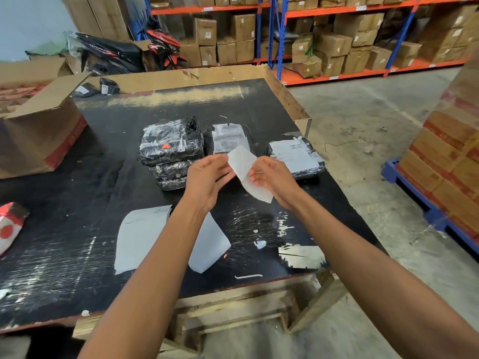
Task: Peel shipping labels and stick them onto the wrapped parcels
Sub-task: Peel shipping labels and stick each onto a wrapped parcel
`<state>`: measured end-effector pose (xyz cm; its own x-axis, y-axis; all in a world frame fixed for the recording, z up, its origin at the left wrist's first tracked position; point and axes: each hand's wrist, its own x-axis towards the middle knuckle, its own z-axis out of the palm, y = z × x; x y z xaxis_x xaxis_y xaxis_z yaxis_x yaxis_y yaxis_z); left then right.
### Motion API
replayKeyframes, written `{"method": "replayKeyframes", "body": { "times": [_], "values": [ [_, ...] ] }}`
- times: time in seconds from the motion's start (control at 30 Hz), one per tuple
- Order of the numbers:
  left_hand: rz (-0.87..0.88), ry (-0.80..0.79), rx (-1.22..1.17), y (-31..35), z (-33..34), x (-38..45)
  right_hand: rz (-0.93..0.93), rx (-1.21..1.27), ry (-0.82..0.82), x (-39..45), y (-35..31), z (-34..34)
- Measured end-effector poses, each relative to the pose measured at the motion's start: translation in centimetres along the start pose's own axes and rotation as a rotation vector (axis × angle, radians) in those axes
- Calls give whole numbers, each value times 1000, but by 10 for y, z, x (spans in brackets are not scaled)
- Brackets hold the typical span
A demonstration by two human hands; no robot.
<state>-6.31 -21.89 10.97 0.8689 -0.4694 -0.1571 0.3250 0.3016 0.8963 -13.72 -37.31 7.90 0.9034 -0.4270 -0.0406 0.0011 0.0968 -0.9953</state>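
Observation:
Above the black table [77, 208], both my hands hold a white shipping label [246, 167]. My left hand [207, 182] pinches its upper left edge and my right hand [272, 180] pinches its right side. Behind them lies a stack of black wrapped parcels [169, 149], a parcel with a label on top [228, 138], and to the right another labelled parcel [295, 156]. More label sheets [140, 237] lie on the table under my left forearm.
An open cardboard box [39, 130] stands on the table's left. A red-and-white packet [10, 226] sits at the left edge. Shelves of cartons [324, 45] fill the back, and stacked boxes on a blue pallet [445, 177] stand to the right.

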Motion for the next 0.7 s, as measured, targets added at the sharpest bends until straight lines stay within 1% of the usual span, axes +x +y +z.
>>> {"method": "replayKeyframes", "body": {
  "times": [0.1,0.17,0.23,0.3,0.43,0.57,0.7],
  "values": [
    [16,-33,39,-6,0,0,30,90,-52,-2,-2,1],
    [28,-62,72,-9,1,0,-23,-5,-54,-4,-2,4],
    [35,-92,96,-10,3,-1,-100,-137,17,-3,0,6],
    [31,-94,85,-9,5,0,-108,-133,94,1,4,5],
    [-19,-58,-29,2,1,5,-14,-116,201,8,15,-4],
    [-52,14,-170,22,-13,12,54,-14,256,13,31,-20],
    [-27,75,-292,43,-29,21,259,-10,469,17,56,-41]
  ]
}}
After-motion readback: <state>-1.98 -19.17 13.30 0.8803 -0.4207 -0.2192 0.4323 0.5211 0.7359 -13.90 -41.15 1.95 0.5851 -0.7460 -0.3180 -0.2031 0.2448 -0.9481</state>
